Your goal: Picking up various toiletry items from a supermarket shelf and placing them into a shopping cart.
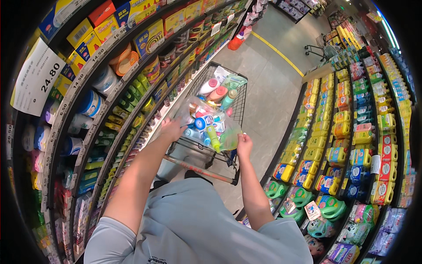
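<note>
Both hands hold a clear bag (206, 125) of bottles over the near end of a cart (237, 105). Left hand (171, 129) and right hand (244, 144) fingers seem clamped on its edges. Shelves (110, 88) stand left.

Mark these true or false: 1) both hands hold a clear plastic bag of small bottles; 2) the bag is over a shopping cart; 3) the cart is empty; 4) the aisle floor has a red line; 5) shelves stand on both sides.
1) True: the left hand and right hand grip the clear bag by its edges.
2) True: it hangs above the shopping cart.
3) False: pink-capped bottles lie in the cart.
4) False: the floor line is yellow.
5) True: left shelves, right shelves.
</note>
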A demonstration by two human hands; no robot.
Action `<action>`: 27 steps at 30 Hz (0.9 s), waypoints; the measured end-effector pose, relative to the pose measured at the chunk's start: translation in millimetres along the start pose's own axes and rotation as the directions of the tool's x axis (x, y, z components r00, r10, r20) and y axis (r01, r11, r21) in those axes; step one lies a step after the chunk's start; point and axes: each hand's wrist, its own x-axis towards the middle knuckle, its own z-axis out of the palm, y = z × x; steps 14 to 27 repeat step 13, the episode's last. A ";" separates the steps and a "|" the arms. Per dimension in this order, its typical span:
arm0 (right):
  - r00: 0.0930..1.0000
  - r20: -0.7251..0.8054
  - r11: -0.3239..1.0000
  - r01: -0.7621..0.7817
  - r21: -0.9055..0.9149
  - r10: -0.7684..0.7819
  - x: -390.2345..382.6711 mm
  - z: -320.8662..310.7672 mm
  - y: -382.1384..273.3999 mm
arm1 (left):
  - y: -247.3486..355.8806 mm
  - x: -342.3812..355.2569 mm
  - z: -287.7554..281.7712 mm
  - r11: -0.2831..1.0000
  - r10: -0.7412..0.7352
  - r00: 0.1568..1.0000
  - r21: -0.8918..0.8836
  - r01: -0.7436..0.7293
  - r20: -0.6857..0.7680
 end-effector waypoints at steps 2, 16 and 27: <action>0.996 -0.068 0.987 0.058 0.148 -0.049 -3.2 -3.7 -20.4 | -2.0 6.1 -7.2 0.983 -0.179 0.978 0.061 0.174 0.107; 0.990 -0.139 0.933 0.017 0.360 0.035 -15.2 -0.9 -19.5 | -38.7 20.2 35.1 0.871 -0.202 0.968 -0.480 0.107 -0.152; 0.990 -0.139 0.933 0.017 0.360 0.035 -15.2 -0.9 -19.5 | -38.7 20.2 35.1 0.871 -0.202 0.968 -0.480 0.107 -0.152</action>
